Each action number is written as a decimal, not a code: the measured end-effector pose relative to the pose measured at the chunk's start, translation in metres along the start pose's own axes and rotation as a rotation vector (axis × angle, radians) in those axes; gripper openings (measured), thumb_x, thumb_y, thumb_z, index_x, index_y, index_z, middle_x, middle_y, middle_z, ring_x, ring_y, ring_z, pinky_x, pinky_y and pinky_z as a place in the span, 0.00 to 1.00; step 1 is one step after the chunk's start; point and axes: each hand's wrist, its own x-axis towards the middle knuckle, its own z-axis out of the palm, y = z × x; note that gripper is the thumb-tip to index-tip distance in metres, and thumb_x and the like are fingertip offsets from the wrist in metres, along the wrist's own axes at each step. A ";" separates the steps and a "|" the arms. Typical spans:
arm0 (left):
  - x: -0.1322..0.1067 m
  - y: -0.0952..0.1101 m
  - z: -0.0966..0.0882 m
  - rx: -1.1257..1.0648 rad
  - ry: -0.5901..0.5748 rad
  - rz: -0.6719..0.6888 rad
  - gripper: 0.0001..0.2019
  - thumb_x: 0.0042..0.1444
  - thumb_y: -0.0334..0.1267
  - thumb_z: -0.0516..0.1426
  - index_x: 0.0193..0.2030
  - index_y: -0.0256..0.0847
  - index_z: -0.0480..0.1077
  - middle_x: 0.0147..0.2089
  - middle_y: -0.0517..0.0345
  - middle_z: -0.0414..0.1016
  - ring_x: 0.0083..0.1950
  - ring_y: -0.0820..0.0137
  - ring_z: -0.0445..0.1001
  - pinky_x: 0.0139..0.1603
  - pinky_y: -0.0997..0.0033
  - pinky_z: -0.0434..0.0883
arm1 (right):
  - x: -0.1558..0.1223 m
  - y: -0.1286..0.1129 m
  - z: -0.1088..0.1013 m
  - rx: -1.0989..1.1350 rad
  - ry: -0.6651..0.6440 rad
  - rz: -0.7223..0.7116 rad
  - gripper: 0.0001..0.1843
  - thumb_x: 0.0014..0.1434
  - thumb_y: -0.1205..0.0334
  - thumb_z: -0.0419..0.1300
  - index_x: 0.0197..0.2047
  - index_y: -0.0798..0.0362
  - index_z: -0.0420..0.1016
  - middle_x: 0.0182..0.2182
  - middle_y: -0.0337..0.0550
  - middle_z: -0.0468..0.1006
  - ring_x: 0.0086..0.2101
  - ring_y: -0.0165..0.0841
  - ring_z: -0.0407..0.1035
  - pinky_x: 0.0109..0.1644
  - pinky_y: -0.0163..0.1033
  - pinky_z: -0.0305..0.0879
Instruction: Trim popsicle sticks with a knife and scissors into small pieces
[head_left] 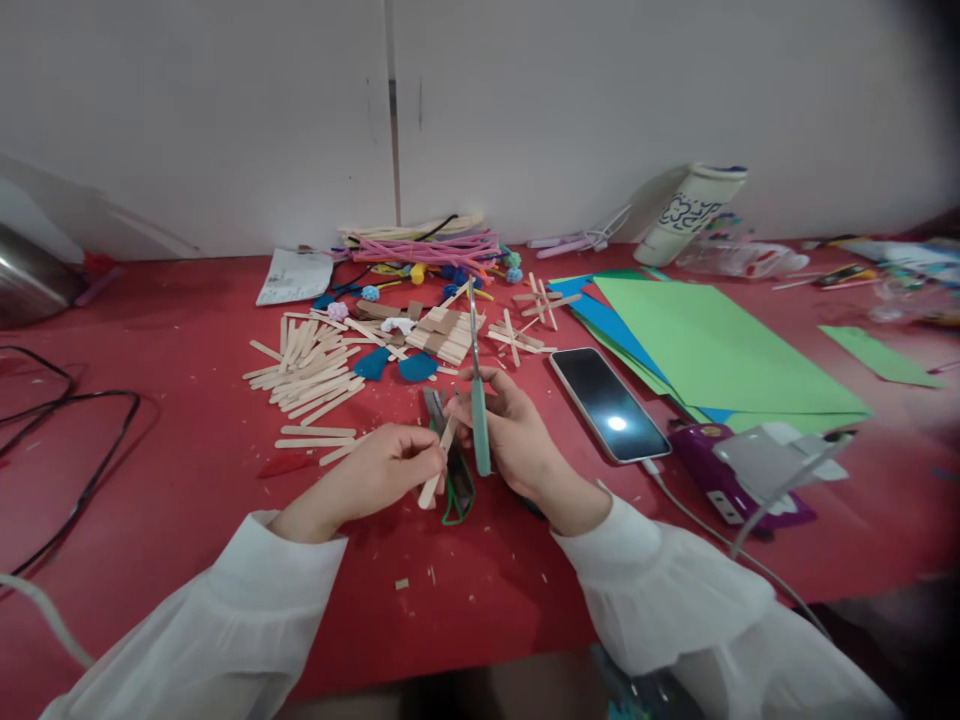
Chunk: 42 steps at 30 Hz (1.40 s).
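Note:
My left hand (pixel 394 470) is closed, thumb and fingers pinching wooden craft sticks (pixel 429 492) that slant up toward my right hand. My right hand (pixel 517 435) is closed around a green-handled cutting tool (pixel 480 425), its thin metal blade pointing up and away. Seen edge-on, it could be scissors or a knife; I cannot tell which. The right fingertips meet the upper end of a stick. Below and between the hands lies a dark grey and green object (pixel 461 490), partly covered. Ahead are a loose pile of craft sticks (pixel 307 365) and two blue cut pieces (pixel 417 368).
Joined sticks (pixel 442 335) and star-shaped stick pieces (pixel 514 338) lie farther back, before pink pipe cleaners (pixel 424 248). To the right are a phone (pixel 609 405), green paper (pixel 735 345), a purple power strip (pixel 739 480) and a tilted white tumbler (pixel 686 215). Black cable (pixel 90 395) lies left.

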 end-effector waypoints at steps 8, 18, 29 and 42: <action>0.005 -0.002 0.001 -0.018 0.268 0.046 0.14 0.54 0.42 0.52 0.20 0.39 0.65 0.20 0.62 0.69 0.20 0.77 0.67 0.24 0.78 0.63 | 0.002 -0.005 -0.003 -0.013 0.097 -0.090 0.26 0.39 0.61 0.69 0.40 0.50 0.61 0.19 0.26 0.67 0.17 0.22 0.59 0.20 0.30 0.57; 0.006 0.000 0.003 -0.218 0.198 0.021 0.13 0.50 0.47 0.56 0.34 0.38 0.68 0.23 0.61 0.72 0.16 0.78 0.64 0.19 0.78 0.60 | 0.006 -0.006 -0.009 -0.062 0.197 -0.214 0.23 0.43 0.59 0.66 0.41 0.48 0.60 0.21 0.28 0.66 0.17 0.23 0.57 0.19 0.31 0.54; 0.010 -0.002 -0.018 -0.337 0.813 0.122 0.05 0.47 0.36 0.55 0.31 0.39 0.70 0.13 0.71 0.56 0.13 0.81 0.50 0.13 0.80 0.49 | -0.004 -0.009 -0.024 -1.298 -0.005 -0.557 0.20 0.51 0.60 0.54 0.49 0.53 0.66 0.23 0.38 0.72 0.22 0.31 0.65 0.25 0.34 0.53; 0.007 -0.005 -0.021 -0.290 0.876 0.188 0.06 0.47 0.36 0.54 0.22 0.40 0.67 0.15 0.69 0.56 0.14 0.82 0.50 0.14 0.80 0.50 | -0.005 0.002 -0.019 -1.688 0.023 -0.577 0.21 0.51 0.61 0.52 0.49 0.52 0.67 0.31 0.44 0.79 0.28 0.35 0.71 0.25 0.36 0.50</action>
